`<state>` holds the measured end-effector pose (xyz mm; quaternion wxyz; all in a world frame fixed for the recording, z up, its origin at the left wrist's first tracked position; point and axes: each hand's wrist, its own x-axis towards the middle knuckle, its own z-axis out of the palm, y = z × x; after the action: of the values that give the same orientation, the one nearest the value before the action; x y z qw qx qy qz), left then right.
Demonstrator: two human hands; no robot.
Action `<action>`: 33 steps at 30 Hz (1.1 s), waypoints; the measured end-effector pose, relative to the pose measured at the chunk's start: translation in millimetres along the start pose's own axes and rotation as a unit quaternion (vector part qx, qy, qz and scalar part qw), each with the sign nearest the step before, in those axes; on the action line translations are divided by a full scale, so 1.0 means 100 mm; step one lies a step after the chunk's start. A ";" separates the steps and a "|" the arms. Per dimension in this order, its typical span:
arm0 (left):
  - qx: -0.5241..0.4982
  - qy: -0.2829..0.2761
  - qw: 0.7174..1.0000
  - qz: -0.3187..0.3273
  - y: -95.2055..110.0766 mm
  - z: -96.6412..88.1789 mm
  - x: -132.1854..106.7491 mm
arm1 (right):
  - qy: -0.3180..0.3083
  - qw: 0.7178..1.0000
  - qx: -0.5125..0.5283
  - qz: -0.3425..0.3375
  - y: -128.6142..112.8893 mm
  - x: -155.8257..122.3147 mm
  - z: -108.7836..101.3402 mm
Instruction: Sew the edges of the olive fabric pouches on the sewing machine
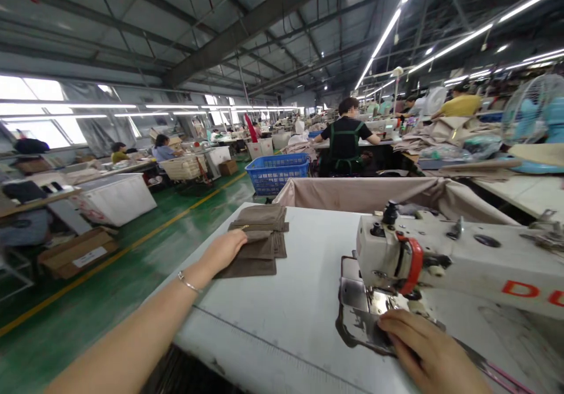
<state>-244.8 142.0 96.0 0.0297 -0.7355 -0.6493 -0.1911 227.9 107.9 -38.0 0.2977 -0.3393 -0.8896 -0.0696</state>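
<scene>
A pale, flat-topped desk [308, 288] carries the work. Beyond its far edge stands a wide bin lined with beige-pink cloth [352, 193]. On the right of the desk sits a cream-white metal sewing machine [467, 250] with red lettering. Well apart from it, near the desk's left edge, lies an uneven pile of flat, dark brown fabric pieces [259, 247]; the layers overlap with their edges out of line.

The left hand [224, 253] touches the left side of the pile. Its fingers lie close together over the cloth; the thumb is hidden, so whether a layer is gripped cannot be told. The right hand [420, 341] is at the front of the machine's base, fingers together and bent over the metal; whether they hold anything cannot be told. Just behind them is a curved red guard [413, 265].

Assessment: the step in hand appears to be handling the pile. Good practice would be to separate one layer by its edge, keep the others from sliding, and keep the right fingers clear of the machine's working parts.
</scene>
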 end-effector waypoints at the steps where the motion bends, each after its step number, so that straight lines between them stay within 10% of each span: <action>1: 0.004 0.001 1.000 0.013 0.15 -0.13 -0.03 | -0.004 1.000 0.014 0.004 -0.02 0.03 -0.03; 5: -0.016 -0.059 0.993 0.101 0.84 -0.28 -0.46 | 0.005 0.997 0.071 0.004 -0.24 0.15 -0.24; 10: -0.060 -0.164 0.976 0.128 1.36 0.40 -1.04 | -0.032 0.992 0.121 0.030 -0.85 0.22 -0.29; 15: -0.064 -0.131 0.986 0.083 1.65 0.89 -0.98 | -0.035 0.994 0.096 0.027 -1.13 0.03 -0.06; 22: -0.180 -0.162 0.968 0.062 1.97 0.73 -0.83 | 0.013 0.958 0.207 0.199 -1.15 -0.08 -0.11; 29: -0.607 -0.245 0.748 -0.109 2.21 0.20 -0.93 | 0.043 0.945 0.280 0.165 -1.05 0.13 -0.64; 33: -0.652 -0.202 0.715 -0.153 2.30 0.14 -1.03 | 0.052 0.919 0.325 0.218 -1.08 0.18 -0.88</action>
<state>-27.6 13.4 96.9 -0.6187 -0.4843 -0.4578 -0.4160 190.6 7.2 52.3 0.4449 -0.4056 -0.7504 0.2727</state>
